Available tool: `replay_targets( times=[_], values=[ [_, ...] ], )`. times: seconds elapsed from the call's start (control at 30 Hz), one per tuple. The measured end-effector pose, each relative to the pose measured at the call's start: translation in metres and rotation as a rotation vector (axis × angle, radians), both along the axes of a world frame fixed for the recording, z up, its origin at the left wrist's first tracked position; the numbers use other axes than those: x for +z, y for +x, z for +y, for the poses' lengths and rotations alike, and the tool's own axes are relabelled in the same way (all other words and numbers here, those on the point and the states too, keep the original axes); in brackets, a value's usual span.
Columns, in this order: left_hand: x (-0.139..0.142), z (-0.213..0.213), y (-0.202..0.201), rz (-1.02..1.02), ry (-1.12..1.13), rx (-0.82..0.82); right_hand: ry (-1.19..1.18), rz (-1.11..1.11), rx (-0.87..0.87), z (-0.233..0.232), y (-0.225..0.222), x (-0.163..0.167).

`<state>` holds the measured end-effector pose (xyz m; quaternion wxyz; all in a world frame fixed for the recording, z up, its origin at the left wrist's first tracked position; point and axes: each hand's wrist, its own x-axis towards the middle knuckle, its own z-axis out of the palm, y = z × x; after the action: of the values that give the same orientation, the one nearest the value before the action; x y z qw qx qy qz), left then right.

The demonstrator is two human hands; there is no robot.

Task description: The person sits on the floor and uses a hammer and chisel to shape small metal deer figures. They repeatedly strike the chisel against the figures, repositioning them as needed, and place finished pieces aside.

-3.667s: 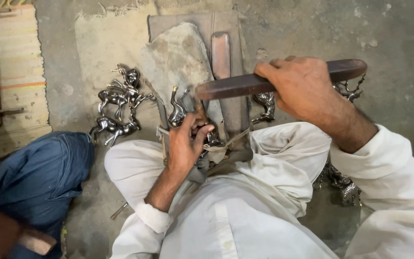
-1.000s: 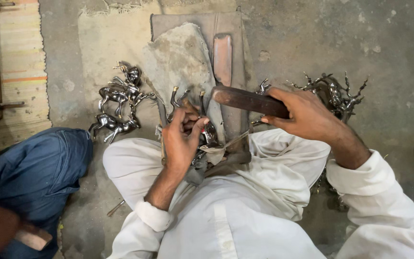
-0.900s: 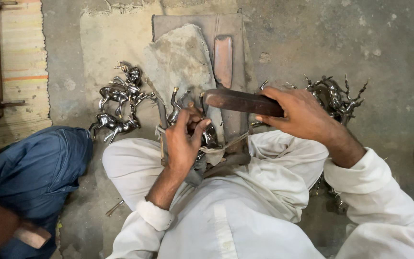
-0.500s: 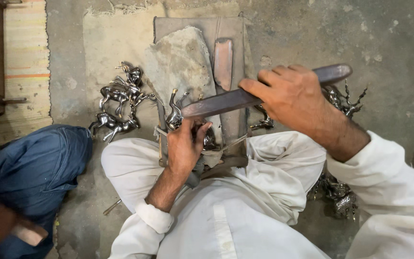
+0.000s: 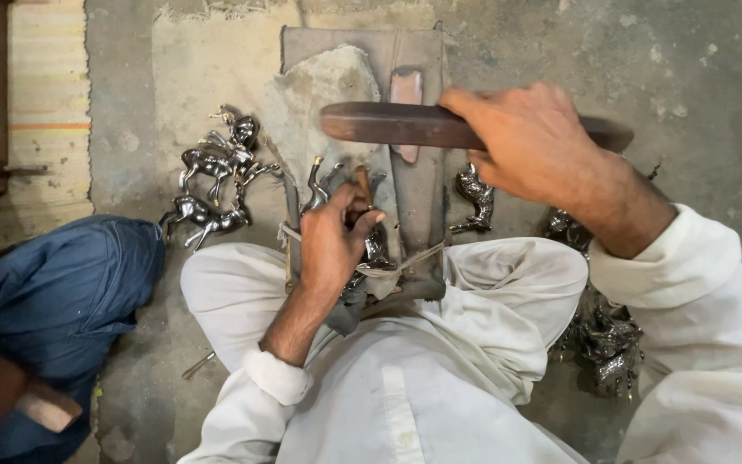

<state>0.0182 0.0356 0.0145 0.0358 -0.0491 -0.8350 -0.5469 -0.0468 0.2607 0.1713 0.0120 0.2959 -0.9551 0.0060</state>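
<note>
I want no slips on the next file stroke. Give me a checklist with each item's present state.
1. Right hand gripped around the dark file: ok.
2. Left hand pinning the metal figure on the wooden block: ok.
3. File touching the figure: cannot tell.
4. Left fingertips out from under the file: not ok, they lie close beneath it.
5. Finished figures lying apart on the floor: ok.
</note>
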Motion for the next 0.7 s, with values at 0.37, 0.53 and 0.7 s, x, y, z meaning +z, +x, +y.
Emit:
replay_targets(
  times=[0.37, 0.53, 0.7],
  values=[
    [0.000, 0.000, -0.020, 0.000, -0.090, -0.228, -0.002, -0.185, -0.241, 0.041, 0.006, -0.031],
    [-0.001, -0.002, -0.021, 0.023, -0.080, -0.312, -0.087, -0.265, -0.260, 0.053, 0.016, -0.044],
    [0.002, -0.003, -0.019, 0.041, -0.058, -0.338, -0.241, -0.388, -0.496, 0.057, 0.028, -0.051]
  ],
)
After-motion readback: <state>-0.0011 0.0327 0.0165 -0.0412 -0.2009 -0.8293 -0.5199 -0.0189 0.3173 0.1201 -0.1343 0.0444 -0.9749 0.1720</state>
